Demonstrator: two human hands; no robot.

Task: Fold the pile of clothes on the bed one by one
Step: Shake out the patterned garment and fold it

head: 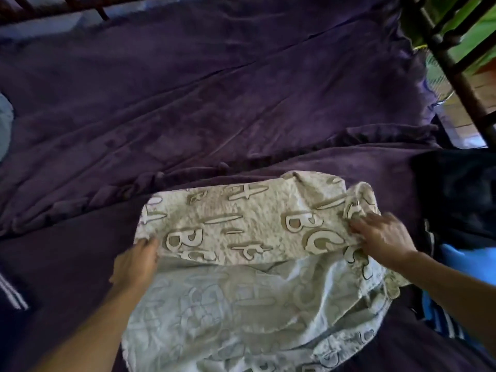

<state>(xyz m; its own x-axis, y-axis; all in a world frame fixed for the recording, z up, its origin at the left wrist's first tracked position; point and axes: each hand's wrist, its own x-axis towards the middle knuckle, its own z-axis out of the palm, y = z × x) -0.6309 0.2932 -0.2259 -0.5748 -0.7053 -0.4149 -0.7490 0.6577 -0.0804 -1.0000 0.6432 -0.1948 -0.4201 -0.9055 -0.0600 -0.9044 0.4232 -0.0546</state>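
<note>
A cream garment printed with tan letters point(241, 224) lies on the purple bedspread point(214, 89) in front of me. Its far part is turned back toward me, so the patterned face lies over the paler inside point(236, 304). My left hand point(137, 264) pinches the left end of the turned-back band. My right hand point(381, 237) grips the bunched right end of the same band. Both forearms reach in from the bottom of the view.
Dark navy clothes point(456, 197) are heaped at the right, with blue striped fabric point(442, 318) below them. A dark garment with white stripes point(13, 294) lies at the left edge. A dark bed frame point(456, 76) runs along the top right. Pale cloth point(4, 122) shows far left.
</note>
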